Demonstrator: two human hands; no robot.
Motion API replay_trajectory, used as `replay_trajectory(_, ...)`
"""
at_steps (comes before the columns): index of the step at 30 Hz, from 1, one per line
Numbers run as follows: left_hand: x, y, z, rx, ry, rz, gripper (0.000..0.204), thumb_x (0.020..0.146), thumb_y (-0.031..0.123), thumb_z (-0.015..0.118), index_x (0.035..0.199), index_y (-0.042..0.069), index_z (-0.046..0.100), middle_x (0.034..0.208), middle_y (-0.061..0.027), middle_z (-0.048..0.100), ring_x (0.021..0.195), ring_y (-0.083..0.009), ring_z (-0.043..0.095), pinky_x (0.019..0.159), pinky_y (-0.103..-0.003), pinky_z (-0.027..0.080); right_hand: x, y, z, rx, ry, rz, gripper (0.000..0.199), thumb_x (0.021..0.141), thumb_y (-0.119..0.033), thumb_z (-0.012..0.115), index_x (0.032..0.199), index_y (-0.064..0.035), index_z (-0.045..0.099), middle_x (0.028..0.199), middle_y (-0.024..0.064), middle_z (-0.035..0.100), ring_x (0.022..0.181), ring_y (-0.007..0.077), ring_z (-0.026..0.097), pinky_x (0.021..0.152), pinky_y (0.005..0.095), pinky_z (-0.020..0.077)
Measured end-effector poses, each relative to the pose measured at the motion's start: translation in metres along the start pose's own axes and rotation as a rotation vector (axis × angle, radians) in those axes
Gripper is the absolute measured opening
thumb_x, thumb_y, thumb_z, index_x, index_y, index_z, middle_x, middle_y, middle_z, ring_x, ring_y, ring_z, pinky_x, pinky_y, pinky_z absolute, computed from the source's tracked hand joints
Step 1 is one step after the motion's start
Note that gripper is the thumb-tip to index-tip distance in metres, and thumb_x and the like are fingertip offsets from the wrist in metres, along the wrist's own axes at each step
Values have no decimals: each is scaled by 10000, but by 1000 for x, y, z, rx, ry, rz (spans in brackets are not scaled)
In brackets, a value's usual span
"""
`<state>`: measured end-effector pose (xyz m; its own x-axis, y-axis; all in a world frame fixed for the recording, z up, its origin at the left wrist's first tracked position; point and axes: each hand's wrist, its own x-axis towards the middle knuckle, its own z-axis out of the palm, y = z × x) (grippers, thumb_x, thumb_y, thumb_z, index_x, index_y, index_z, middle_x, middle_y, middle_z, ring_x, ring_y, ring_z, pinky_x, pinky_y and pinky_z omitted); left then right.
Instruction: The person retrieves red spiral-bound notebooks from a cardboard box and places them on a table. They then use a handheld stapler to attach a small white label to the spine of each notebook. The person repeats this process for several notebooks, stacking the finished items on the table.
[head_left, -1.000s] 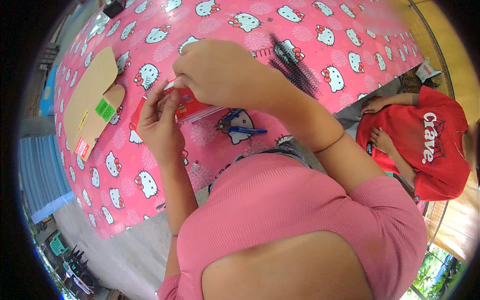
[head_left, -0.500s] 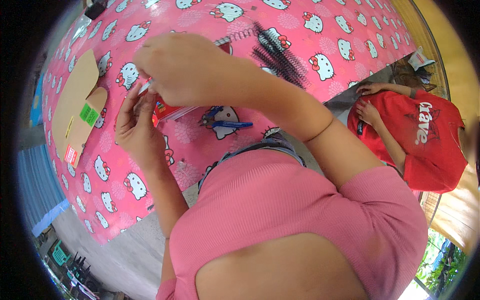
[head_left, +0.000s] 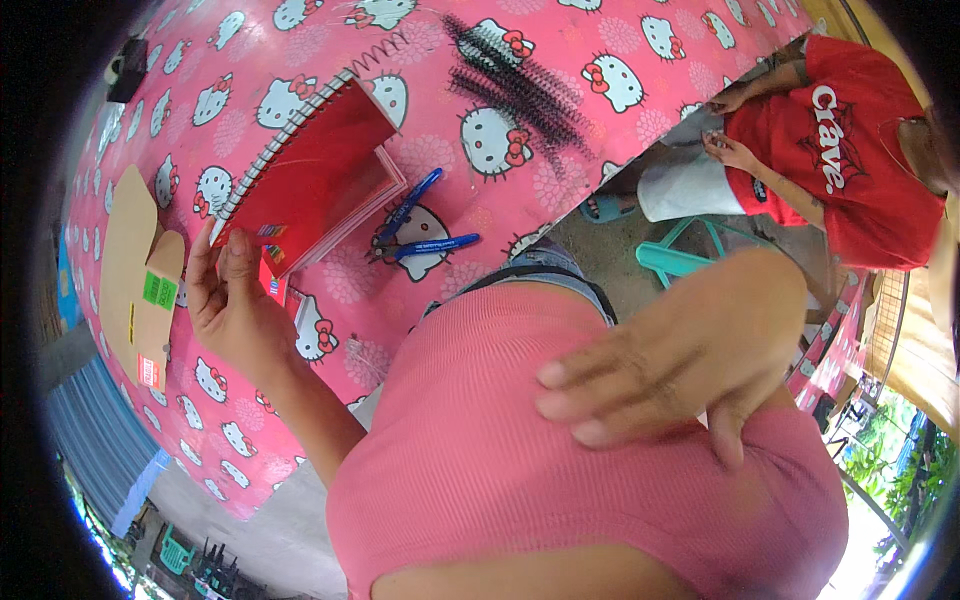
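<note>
My left hand (head_left: 240, 310) pinches the near corner of a red spiral notebook (head_left: 310, 165), thumb on the cover and fingers beneath. A wire coil (head_left: 285, 130) runs through the holes along its far-left edge, and a loose length of it sticks out past the far end. Under this notebook lie more red-edged books (head_left: 350, 215), partly hidden. My right hand (head_left: 690, 350) is raised close in front of my pink top, fingers stretched out and holding nothing. Blue-handled pliers (head_left: 420, 225) lie spread on the table, just right of the books.
Black spiral coils (head_left: 520, 90) lie in a heap farther right on the pink patterned tablecloth (head_left: 390, 310). A brown cardboard piece (head_left: 130, 270) with stickers is at left, a black object (head_left: 126, 70) at far left. At right sits a person in a red shirt (head_left: 850, 130), near a green stool (head_left: 690, 250).
My right hand has left the notebook and swung back toward my chest. The left hand still holds the corner. The view has shifted, and the notebook and its coil now show fully.
</note>
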<state>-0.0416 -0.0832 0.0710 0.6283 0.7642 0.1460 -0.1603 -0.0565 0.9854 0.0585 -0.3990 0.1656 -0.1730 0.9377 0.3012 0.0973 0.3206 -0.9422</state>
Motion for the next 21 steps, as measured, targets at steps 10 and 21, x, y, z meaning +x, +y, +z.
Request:
replay_trajectory(10,6,0,3,59,-32,5,284,819,-17,664,1093,-37,593,940,-124,627,841,-165,615,769,-277,539,13,30,57,123,336,-407,684,905,-485,482,1285,83,442,1338,265,419,1218,402,430,1000,500,351)
replay_trajectory(21,4,-1,-8,65,-49,3,261,840,-21,637,1097,-25,592,929,-109,631,838,-156,612,748,-263,532,-53,-4,39,495,32,-492,722,923,-551,385,1211,97,522,1283,255,495,1215,374,459,958,474,400)
